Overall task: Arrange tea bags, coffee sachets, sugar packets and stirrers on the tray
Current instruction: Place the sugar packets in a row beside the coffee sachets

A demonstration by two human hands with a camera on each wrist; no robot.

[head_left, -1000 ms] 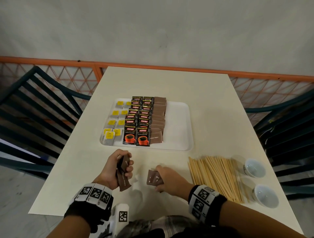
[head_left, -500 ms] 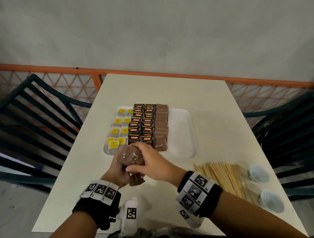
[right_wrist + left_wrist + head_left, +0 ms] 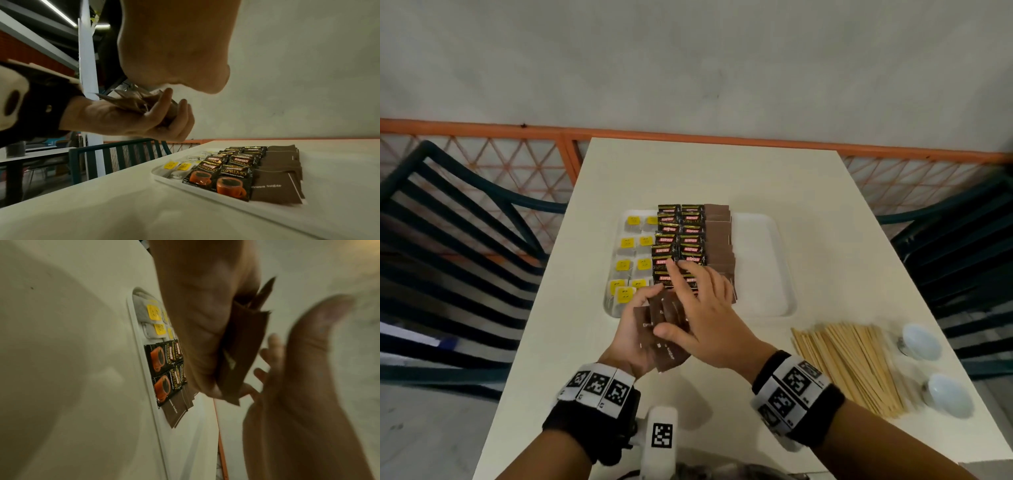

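My left hand (image 3: 635, 337) grips a fanned bunch of brown sugar packets (image 3: 666, 323) just above the near edge of the white tray (image 3: 767, 274). My right hand (image 3: 705, 308) lies over the bunch with its fingers spread and straight, the thumb touching the packets. On the tray lie tea bags (image 3: 631, 265) with yellow tags on the left, black coffee sachets (image 3: 678, 240) in the middle and a row of brown sugar packets (image 3: 719, 240) beside them. The tray's right part is bare. Wooden stirrers (image 3: 849, 363) lie on the table to the right. The held packets (image 3: 242, 345) show beside my left palm.
Two small white cups (image 3: 921, 342) stand right of the stirrers near the table's right edge. Dark green chairs (image 3: 448, 222) flank the table on both sides. An orange railing (image 3: 688, 135) runs behind the far edge.
My right hand picked a sugar packet off the table, brought it onto the bunch in my left hand and has spread its fingers. Both hands moved forward to the tray's near edge.
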